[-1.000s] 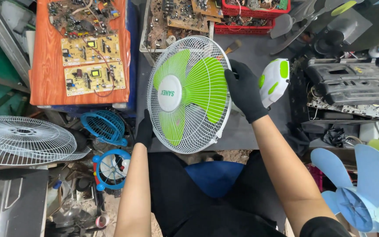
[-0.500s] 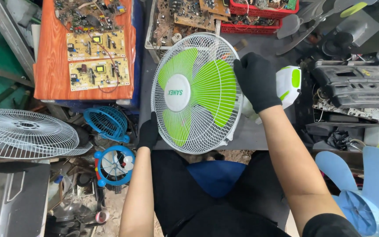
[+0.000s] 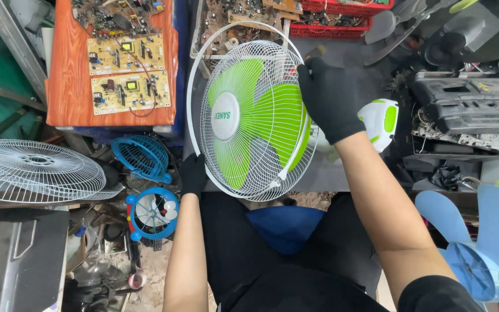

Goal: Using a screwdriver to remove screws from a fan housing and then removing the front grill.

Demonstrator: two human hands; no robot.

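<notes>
A fan with green blades behind a white wire front grille [image 3: 255, 118] stands tilted on the dark workbench [image 3: 347, 58] in front of me. Its white plastic rim ring [image 3: 190, 98] hangs loose around the left and top of the grille. My left hand [image 3: 193, 173], in a black glove, grips the grille's lower left edge. My right hand [image 3: 326, 98], also gloved, holds the grille's upper right edge. The white and green motor housing [image 3: 379, 122] pokes out behind my right wrist.
An orange board with circuit boards [image 3: 125, 75] lies at upper left, more boards and a red crate [image 3: 342, 17] at the top. A spare white grille [image 3: 36, 170], blue small fans [image 3: 151, 211], a blue blade [image 3: 480, 254] and a grey chassis [image 3: 469, 104] surround me.
The fan has shifted left and the white rim ring has come away from the grille's left and top side. My right hand slid up to the upper right edge.
</notes>
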